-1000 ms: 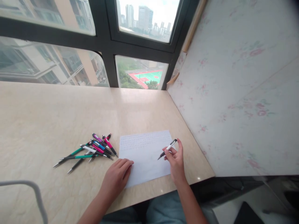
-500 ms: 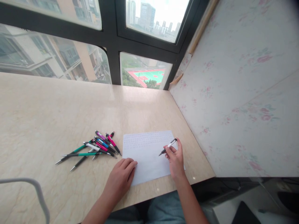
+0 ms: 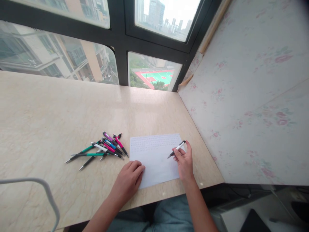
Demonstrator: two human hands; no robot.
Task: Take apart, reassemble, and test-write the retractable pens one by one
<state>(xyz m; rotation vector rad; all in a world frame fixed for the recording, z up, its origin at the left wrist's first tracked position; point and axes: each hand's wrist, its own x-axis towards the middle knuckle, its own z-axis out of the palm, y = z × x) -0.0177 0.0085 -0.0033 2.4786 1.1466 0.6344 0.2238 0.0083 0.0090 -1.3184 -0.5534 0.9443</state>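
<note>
The right hand is pinching a white-and-black pen at a slant over the paper; the left hand is lying palm down, loosely open, fingers curving, across the paper's left edge.

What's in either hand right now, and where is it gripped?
The right hand holds a white-and-black pen around its middle; the left hand rests on the paper, nothing visible in it.

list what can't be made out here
Handwriting on the paper: head view, too small to read
Paper's lower left corner: head view, behind the left hand
Ends of some pens: head view, under other pens
Ends of the grey cable: head view, cut by picture edges
</note>
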